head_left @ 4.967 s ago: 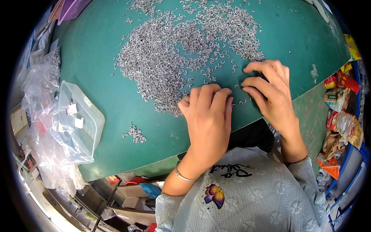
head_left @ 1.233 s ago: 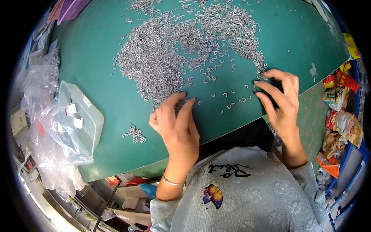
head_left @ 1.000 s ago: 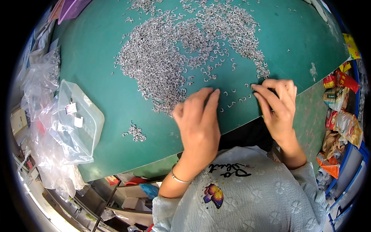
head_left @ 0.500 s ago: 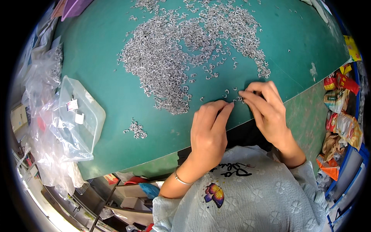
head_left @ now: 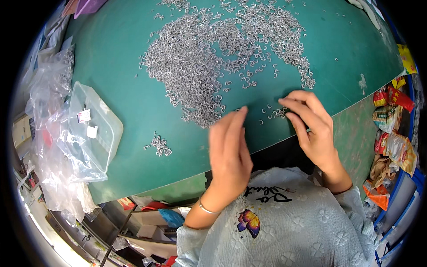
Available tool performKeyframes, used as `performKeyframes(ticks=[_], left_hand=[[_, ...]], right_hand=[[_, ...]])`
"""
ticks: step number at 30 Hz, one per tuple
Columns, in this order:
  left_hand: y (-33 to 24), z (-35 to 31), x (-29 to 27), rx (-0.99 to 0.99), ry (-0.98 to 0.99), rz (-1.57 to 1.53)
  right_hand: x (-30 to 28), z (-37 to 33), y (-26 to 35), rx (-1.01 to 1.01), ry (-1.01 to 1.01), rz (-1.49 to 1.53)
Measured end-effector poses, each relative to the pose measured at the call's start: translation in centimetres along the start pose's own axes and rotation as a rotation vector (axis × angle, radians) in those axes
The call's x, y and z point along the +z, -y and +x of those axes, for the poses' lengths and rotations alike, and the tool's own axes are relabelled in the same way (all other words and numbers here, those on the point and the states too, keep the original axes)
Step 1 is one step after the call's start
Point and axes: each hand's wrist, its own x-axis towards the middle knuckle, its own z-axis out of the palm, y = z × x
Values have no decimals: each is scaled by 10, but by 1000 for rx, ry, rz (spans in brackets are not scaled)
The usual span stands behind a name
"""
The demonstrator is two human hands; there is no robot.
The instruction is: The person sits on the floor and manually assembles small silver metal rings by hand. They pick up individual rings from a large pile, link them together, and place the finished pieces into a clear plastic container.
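Many small silvery C-shaped metal pieces lie in a wide heap on the green tabletop. My left hand is over the table just right of the heap's lower end, slightly blurred, its fingers stretched out and the thumb apart from them. One tiny piece shows at its fingertips; whether they touch it I cannot tell. My right hand has thumb and fingers apart around a little cluster of pieces near the table's front edge. A separate small pile of the same pieces lies to the left.
A clear plastic tub lies at the left edge beside clear plastic bags. A purple container is at the far left corner. Colourful packages line the right side, beyond the table edge. Shelves stand below left.
My left hand has moved left, away from the little cluster, and its thumb and fingers have spread. My right hand's thumb and fingers have parted slightly over the cluster.
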Motion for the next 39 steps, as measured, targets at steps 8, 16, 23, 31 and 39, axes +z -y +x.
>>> performKeyframes(ticks=[8,16,23,31,39], left_hand=[[22,8,-23,-70,-89,303],[18,3,-24,-84,-144,143],[19,-32,-44,-221,-177,167],[24,-55,-55,-260,-223,159],[26,-55,-53,-128,-143,53]], right_hand=[[8,5,8,-37,104,-37],[25,4,10,-98,104,-17],[49,1,22,-176,112,75],[87,8,43,-272,212,147],[48,3,39,-149,89,-50]])
